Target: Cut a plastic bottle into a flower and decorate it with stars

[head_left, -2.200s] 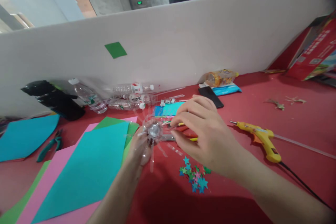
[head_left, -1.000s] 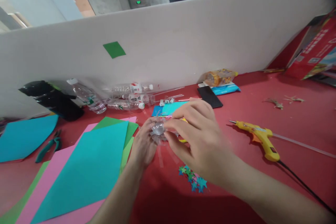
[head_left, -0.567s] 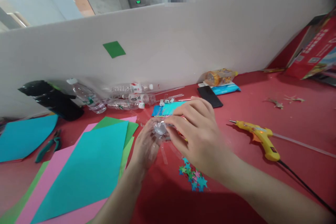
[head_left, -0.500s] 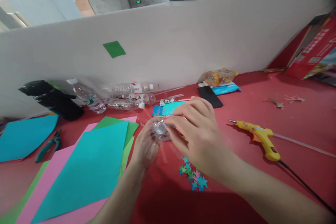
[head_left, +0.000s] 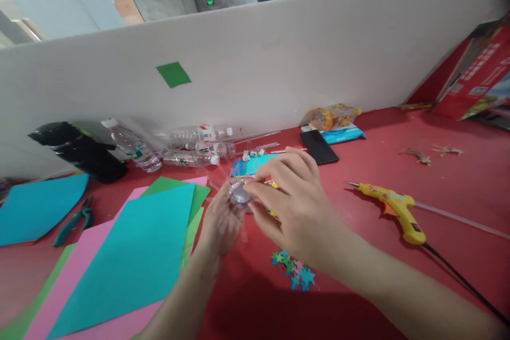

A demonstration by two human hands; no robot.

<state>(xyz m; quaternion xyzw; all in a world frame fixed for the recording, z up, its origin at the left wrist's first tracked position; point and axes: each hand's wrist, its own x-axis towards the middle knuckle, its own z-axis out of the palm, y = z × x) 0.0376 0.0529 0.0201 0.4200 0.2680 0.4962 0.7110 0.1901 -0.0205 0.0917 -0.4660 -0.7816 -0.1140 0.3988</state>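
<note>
A clear plastic piece with a round, shiny end [head_left: 240,192] is held between both hands above the red table [head_left: 247,308]. My left hand [head_left: 223,220] is wrapped round it from the left, with clear strips hanging beneath. From the right, the closed fingers of my right hand [head_left: 292,199] pinch the edge of its round end. Small coloured paper stars [head_left: 297,271] lie in a pile below my right hand. Behind the hands is a blue sheet [head_left: 258,163], partly hidden.
Coloured paper [head_left: 131,255], pliers [head_left: 75,223] and a black bottle [head_left: 79,151] are at left. Plastic bottles [head_left: 195,156] lie by the white partition [head_left: 247,64]. A black phone [head_left: 319,147] is behind; a yellow glue gun [head_left: 394,204] with its cord lies at right.
The round end has tilted and shifted slightly left. My right hand has moved a little left with it, its fingers still at the edge.
</note>
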